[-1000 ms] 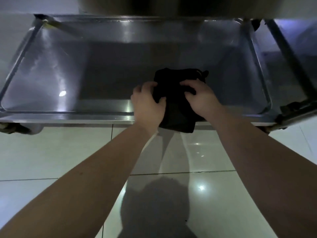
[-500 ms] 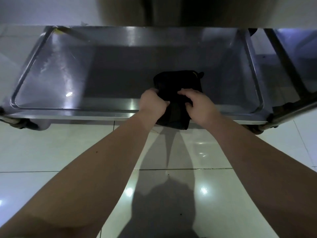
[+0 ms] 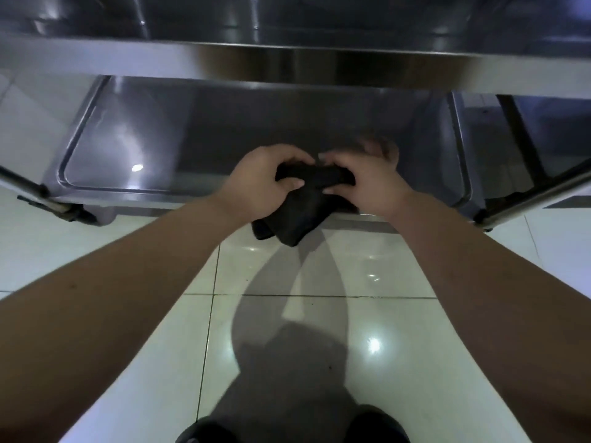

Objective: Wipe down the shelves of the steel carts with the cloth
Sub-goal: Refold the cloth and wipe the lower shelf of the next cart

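Observation:
A black cloth (image 3: pixel 299 212) is bunched between both my hands, lifted off the shelf and hanging over the front rim of the cart's bottom shelf (image 3: pixel 128 145). My left hand (image 3: pixel 259 183) grips its left side with curled fingers. My right hand (image 3: pixel 364 183) grips its right side. The bottom shelf is a shiny steel tray with a raised rim. Above it, the front edge of a higher steel shelf (image 3: pixel 287 63) crosses the whole view.
A second cart's dark post (image 3: pixel 524 139) and a slanted rail (image 3: pixel 537 196) stand at the right. A castor (image 3: pixel 92 215) sits under the shelf's left front corner. Glossy white floor tiles (image 3: pixel 319 330) lie in front, with my dark shoes (image 3: pixel 377 426) at the bottom edge.
The cloth lay flat on the shelf under my hands; now both hands have gathered it and lifted it off the shelf. The view has risen, bringing the higher shelf into sight.

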{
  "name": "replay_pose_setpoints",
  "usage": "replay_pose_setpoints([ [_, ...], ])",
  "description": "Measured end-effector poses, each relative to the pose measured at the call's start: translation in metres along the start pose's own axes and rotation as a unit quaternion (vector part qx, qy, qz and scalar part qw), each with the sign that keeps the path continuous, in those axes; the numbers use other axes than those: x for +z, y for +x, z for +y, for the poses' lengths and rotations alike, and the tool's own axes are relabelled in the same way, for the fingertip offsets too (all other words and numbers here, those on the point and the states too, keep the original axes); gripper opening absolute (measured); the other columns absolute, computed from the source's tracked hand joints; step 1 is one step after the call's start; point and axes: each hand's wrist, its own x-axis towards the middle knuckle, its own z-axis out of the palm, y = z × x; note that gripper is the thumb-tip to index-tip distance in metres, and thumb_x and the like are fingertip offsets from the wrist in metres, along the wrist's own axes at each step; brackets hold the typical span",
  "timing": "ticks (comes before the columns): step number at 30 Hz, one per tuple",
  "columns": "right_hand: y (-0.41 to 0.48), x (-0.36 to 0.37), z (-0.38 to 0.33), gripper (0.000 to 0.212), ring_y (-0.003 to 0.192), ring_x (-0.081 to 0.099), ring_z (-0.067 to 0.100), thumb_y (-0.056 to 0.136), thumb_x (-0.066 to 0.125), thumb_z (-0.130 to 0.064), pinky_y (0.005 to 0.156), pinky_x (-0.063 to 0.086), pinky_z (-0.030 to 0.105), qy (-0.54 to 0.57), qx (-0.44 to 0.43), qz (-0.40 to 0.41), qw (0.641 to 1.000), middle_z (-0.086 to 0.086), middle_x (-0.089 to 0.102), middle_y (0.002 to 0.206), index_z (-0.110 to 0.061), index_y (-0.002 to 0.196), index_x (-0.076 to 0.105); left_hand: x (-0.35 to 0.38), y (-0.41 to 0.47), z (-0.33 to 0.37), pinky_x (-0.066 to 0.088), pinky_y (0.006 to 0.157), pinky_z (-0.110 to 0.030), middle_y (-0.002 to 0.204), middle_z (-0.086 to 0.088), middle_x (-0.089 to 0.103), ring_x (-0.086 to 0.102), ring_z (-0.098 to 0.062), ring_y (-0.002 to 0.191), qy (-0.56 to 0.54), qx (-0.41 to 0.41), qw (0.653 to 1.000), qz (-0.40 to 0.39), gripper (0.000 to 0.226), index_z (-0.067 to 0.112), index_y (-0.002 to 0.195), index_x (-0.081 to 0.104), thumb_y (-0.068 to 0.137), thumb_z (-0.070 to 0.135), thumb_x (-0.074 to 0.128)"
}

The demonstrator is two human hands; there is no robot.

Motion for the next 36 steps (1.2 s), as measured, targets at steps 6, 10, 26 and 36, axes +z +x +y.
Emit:
replay_pose_setpoints([
  [6, -0.008, -0.02, -0.02, 0.023, 0.089, 0.058, 0.016, 0.079, 0.076, -0.017, 0.079, 0.048, 0.032, 0.158, 0.035, 0.021, 0.987, -0.005, 0.061, 0.09, -0.026, 0.09, 0.058, -0.019, -0.017, 0.002, 0.037, 0.073, -0.027, 0.096, -0.002, 0.057, 0.053, -0.019, 0.087, 0.114, -0.085, 0.988, 0.056, 0.023, 0.015, 0.106, 0.059, 0.097, 0.035, 0.053],
  [10, -0.011, -0.025, -0.032, 0.022, 0.078, 0.054, 0.003, 0.08, 0.075, -0.028, 0.068, 0.042, 0.02, 0.16, 0.03, 0.001, 0.987, -0.01, 0.058, 0.086, -0.026, 0.092, 0.056, -0.034, -0.021, 0.003, 0.035, 0.07, -0.029, 0.092, -0.004, 0.056, 0.05, -0.019, 0.083, 0.088, -0.106, 0.989, 0.051, 0.019, 0.017, 0.096, 0.05, 0.098, 0.036, 0.05],
  [26, -0.038, -0.105, -0.174, 0.024, 0.078, 0.05, -0.003, 0.082, 0.073, -0.018, 0.066, 0.033, 0.009, 0.156, 0.122, -0.013, 0.98, -0.016, 0.052, 0.09, -0.03, 0.094, 0.055, -0.184, -0.1, 0.069, 0.043, 0.085, -0.031, 0.105, -0.013, 0.06, 0.057, -0.029, 0.096, 0.079, -0.096, 0.992, -0.022, 0.027, 0.012, 0.119, 0.068, 0.093, 0.01, 0.058],
  [36, -0.083, -0.266, -0.369, 0.021, 0.086, 0.058, -0.003, 0.079, 0.074, -0.02, 0.072, 0.041, 0.009, 0.294, 0.084, 0.036, 0.952, -0.02, 0.063, 0.087, -0.033, 0.091, 0.064, -0.358, -0.21, 0.214, 0.045, 0.078, -0.032, 0.111, 0.0, 0.056, 0.057, -0.02, 0.093, 0.047, -0.247, 0.957, 0.143, 0.022, 0.02, 0.117, 0.062, 0.097, 0.022, 0.052],
])
